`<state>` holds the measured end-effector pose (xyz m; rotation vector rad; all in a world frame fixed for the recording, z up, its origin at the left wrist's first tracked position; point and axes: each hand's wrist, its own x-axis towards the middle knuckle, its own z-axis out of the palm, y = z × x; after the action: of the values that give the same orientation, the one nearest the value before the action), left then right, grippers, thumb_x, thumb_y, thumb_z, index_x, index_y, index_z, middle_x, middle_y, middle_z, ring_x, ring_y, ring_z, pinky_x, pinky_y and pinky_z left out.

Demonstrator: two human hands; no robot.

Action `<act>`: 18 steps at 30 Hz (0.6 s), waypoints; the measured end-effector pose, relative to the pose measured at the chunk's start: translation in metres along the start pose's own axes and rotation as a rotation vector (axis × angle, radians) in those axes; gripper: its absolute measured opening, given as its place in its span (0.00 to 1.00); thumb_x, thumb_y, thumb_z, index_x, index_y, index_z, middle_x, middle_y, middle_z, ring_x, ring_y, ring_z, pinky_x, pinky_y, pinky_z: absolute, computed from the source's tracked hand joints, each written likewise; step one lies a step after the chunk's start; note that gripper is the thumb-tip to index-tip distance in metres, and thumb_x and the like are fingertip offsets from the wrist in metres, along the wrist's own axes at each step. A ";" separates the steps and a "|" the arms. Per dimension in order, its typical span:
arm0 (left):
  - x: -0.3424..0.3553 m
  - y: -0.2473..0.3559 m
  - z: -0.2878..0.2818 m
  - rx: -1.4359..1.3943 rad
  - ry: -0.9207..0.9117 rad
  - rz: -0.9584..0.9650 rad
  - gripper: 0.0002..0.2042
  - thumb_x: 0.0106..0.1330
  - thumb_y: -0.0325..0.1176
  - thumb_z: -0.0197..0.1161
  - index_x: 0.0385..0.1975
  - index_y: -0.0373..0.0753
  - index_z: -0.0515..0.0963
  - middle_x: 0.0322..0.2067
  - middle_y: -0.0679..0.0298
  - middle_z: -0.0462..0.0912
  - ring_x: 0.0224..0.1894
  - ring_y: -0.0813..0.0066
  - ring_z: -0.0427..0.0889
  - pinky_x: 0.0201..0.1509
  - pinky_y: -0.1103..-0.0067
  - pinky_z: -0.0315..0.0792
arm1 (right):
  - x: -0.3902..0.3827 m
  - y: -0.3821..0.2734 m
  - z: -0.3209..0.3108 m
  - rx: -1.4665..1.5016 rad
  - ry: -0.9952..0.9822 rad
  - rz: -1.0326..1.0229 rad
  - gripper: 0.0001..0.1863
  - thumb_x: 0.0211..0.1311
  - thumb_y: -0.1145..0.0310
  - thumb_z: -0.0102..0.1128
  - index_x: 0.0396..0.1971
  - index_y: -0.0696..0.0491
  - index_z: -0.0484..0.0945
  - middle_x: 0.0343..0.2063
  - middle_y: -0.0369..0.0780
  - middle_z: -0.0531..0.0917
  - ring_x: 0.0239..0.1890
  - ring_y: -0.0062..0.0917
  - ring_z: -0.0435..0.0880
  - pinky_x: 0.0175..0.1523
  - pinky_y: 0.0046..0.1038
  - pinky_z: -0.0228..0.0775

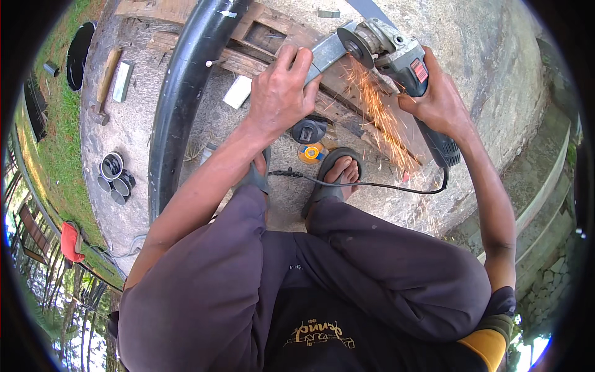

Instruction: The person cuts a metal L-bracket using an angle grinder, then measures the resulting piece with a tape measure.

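My left hand [282, 93] is closed around a short grey metal box tube [327, 52] and holds it over wooden boards. My right hand [443, 102] grips the body of an angle grinder [406, 67], its thumb bent around the near side. The grinder's dark disc [354, 47] meets the tube's right end. Orange sparks [375, 102] stream from there down and to the right, past my right foot. Whether the disc has cut into the tube is hard to see.
A thick black pipe [176, 99] curves along my left. Near my feet lie a dark tape measure [308, 131], a yellow round item [312, 153] and the grinder's cable [384, 185]. Further left are a hammer [106, 80], a small box-tube piece [123, 81] and several round pipe pieces [114, 177].
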<state>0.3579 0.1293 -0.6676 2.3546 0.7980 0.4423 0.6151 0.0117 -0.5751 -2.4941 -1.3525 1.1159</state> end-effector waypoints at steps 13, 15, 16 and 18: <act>-0.001 0.002 -0.001 -0.015 0.015 -0.026 0.18 0.63 0.34 0.72 0.46 0.36 0.72 0.40 0.54 0.77 0.30 0.47 0.85 0.30 0.60 0.79 | 0.004 -0.004 0.001 -0.019 -0.006 0.020 0.57 0.47 0.64 0.74 0.77 0.64 0.53 0.50 0.60 0.85 0.52 0.48 0.87 0.62 0.42 0.76; -0.001 0.001 0.000 -0.017 0.013 -0.030 0.18 0.63 0.34 0.72 0.47 0.36 0.73 0.40 0.55 0.77 0.30 0.47 0.85 0.30 0.60 0.79 | 0.005 -0.005 0.001 -0.004 0.001 -0.002 0.57 0.47 0.64 0.75 0.77 0.65 0.53 0.50 0.60 0.85 0.52 0.48 0.87 0.62 0.42 0.76; 0.000 0.000 0.000 -0.022 0.015 -0.030 0.18 0.63 0.34 0.72 0.47 0.37 0.73 0.40 0.55 0.77 0.31 0.47 0.85 0.30 0.60 0.79 | 0.005 -0.006 0.001 0.008 0.012 -0.023 0.57 0.47 0.64 0.75 0.76 0.66 0.53 0.50 0.60 0.85 0.52 0.47 0.87 0.61 0.42 0.76; 0.000 0.001 0.000 -0.006 0.008 -0.021 0.17 0.63 0.34 0.71 0.46 0.36 0.73 0.39 0.55 0.76 0.31 0.48 0.86 0.30 0.61 0.81 | 0.005 -0.009 -0.002 0.008 0.006 -0.023 0.58 0.48 0.64 0.75 0.77 0.66 0.52 0.49 0.60 0.85 0.52 0.47 0.87 0.61 0.42 0.76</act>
<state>0.3585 0.1288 -0.6668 2.3380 0.8230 0.4452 0.6123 0.0214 -0.5729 -2.4681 -1.3685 1.1069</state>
